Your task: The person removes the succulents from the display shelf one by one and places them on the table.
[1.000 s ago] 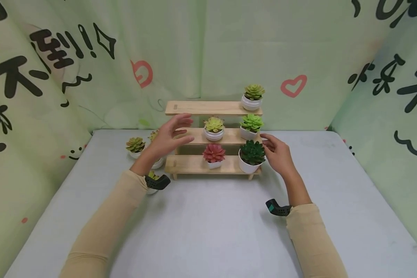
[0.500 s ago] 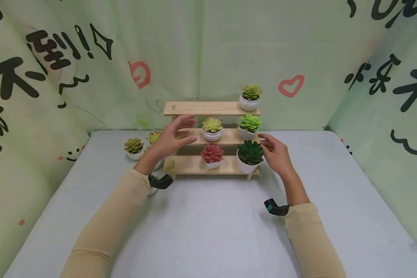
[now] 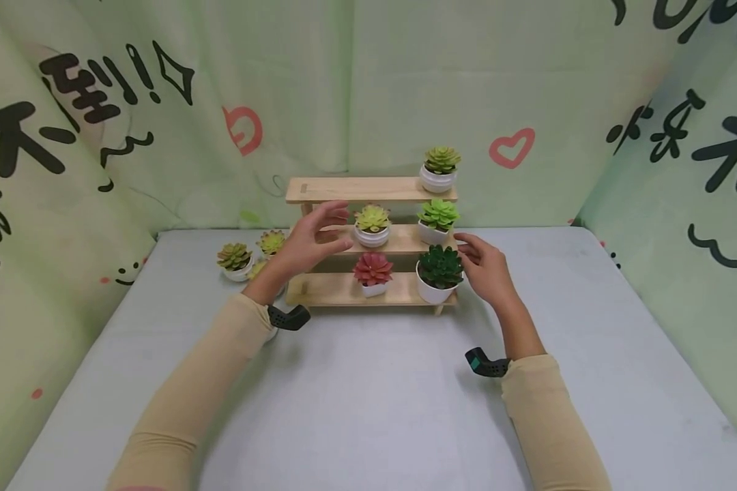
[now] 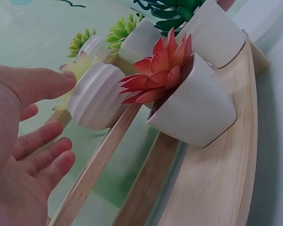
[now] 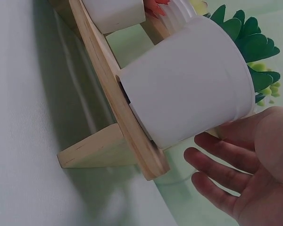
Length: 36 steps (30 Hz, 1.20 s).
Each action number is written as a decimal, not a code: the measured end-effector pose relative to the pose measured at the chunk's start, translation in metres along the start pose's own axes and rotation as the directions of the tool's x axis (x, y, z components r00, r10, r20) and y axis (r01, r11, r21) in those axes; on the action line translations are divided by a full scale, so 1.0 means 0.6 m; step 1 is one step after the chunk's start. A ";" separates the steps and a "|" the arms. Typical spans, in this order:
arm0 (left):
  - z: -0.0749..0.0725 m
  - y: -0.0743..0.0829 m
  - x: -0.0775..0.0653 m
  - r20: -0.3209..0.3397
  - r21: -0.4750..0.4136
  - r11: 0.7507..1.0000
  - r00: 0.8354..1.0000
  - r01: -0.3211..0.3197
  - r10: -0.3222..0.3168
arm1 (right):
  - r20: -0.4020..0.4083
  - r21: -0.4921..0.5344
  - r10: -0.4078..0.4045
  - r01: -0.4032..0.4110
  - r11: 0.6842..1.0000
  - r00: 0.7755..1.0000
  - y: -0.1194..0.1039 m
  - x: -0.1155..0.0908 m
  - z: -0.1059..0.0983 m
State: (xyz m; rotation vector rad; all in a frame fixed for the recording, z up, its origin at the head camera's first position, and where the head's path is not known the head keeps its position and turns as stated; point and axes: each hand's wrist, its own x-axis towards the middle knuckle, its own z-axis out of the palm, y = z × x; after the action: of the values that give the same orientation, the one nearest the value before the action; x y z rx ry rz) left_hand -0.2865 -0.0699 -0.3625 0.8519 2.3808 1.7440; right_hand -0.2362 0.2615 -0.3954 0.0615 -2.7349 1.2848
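Note:
A three-tier wooden plant stand (image 3: 328,290) bears several potted succulents. My left hand (image 3: 312,245) hovers at its left side with relaxed, spread fingers and holds nothing. Just right of its fingertips, on the middle tier, sits a yellow-green succulent (image 3: 372,224) in a ribbed white pot. Below that is a red succulent (image 3: 372,273). My right hand (image 3: 488,269) is at the stand's right end, its fingers loosely bent beside a dark green succulent (image 3: 439,271) in a white pot (image 5: 188,80). A bright green succulent (image 3: 437,218) stands behind it on the middle tier.
The top tier carries a green succulent (image 3: 439,167) at its right end. Left of the stand, on the white table (image 3: 374,402), are more potted succulents (image 3: 236,260), partly hidden by my left forearm. A printed green curtain (image 3: 417,82) closes off the back and sides.
My left hand has moved slightly right, closer to the yellow-green succulent. The right hand keeps its place at the stand's right end. The head view has shifted a little.

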 end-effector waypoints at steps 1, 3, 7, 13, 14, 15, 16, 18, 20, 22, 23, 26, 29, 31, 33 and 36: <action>0.001 0.000 0.001 0.003 0.003 1.000 1.000 0.006 -0.006 | 0.001 0.000 0.001 -0.001 1.000 1.000 0.000 0.000 0.000; 0.003 0.000 0.002 0.009 0.005 1.000 1.000 0.014 -0.014 | 0.003 -0.003 0.004 -0.004 1.000 1.000 -0.001 0.000 0.001; 0.007 0.000 0.006 0.019 0.002 1.000 1.000 0.021 -0.021 | -0.001 -0.007 0.007 -0.008 1.000 1.000 -0.001 0.000 0.000; 0.015 -0.005 0.014 0.016 0.002 1.000 1.000 0.026 -0.026 | 0.001 -0.001 0.005 -0.005 1.000 1.000 0.002 0.001 0.000; 0.017 -0.005 0.015 0.016 0.003 1.000 0.999 0.027 -0.027 | 0.002 -0.001 0.006 -0.006 1.000 1.000 0.003 0.001 0.000; 0.018 -0.006 0.016 0.017 0.005 1.000 0.999 0.028 -0.028 | 0.003 0.001 0.008 -0.008 1.000 1.000 0.003 0.001 0.000; 0.019 -0.006 0.017 0.019 0.004 1.000 0.999 0.028 -0.028 | 0.005 0.002 0.011 -0.011 1.000 1.000 0.003 0.000 0.001; 0.022 -0.006 0.019 0.021 0.001 1.000 0.999 0.031 -0.031 | 0.006 0.005 0.012 -0.012 1.000 1.000 0.001 -0.001 0.001; 0.025 -0.006 0.021 0.023 -0.002 0.999 0.999 0.038 -0.038 | 0.005 0.002 0.011 -0.011 1.000 1.000 0.000 -0.001 0.001; 0.027 -0.007 0.023 0.022 -0.007 0.999 0.999 0.047 -0.047 | 0.006 -0.001 0.009 -0.009 1.000 1.000 0.000 -0.001 0.001; 0.027 -0.008 0.024 0.019 -0.009 0.999 0.999 0.051 -0.051 | 0.006 -0.002 0.008 -0.008 1.000 1.000 0.000 -0.001 0.001; 0.029 -0.009 0.026 0.011 -0.012 0.998 0.998 0.056 -0.055 | 0.008 -0.001 0.005 -0.005 1.000 1.000 -0.001 0.000 0.002; 0.031 -0.009 0.029 0.001 -0.008 0.998 0.998 0.057 -0.057 | 0.007 0.000 0.003 -0.003 1.000 1.000 -0.001 0.001 0.002; 0.034 -0.009 0.031 -0.001 0.002 0.999 0.999 0.055 -0.055 | 0.005 0.000 0.005 -0.005 1.000 1.000 -0.001 0.001 0.002; 0.036 -0.007 0.034 -0.003 0.012 0.998 0.998 0.055 -0.055 | 0.001 -0.003 0.004 -0.004 1.000 1.000 0.000 0.000 0.001; 0.040 -0.006 0.038 -0.006 0.028 0.998 0.998 0.060 -0.060 | -0.003 -0.004 0.003 -0.004 1.000 1.000 0.000 -0.001 0.000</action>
State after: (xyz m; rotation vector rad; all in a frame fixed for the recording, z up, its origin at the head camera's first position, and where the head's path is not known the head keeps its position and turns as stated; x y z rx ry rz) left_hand -0.2981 -0.0395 -0.3683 0.7722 2.4139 1.6967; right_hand -0.2356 0.2614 -0.3958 0.0541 -2.7361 1.2787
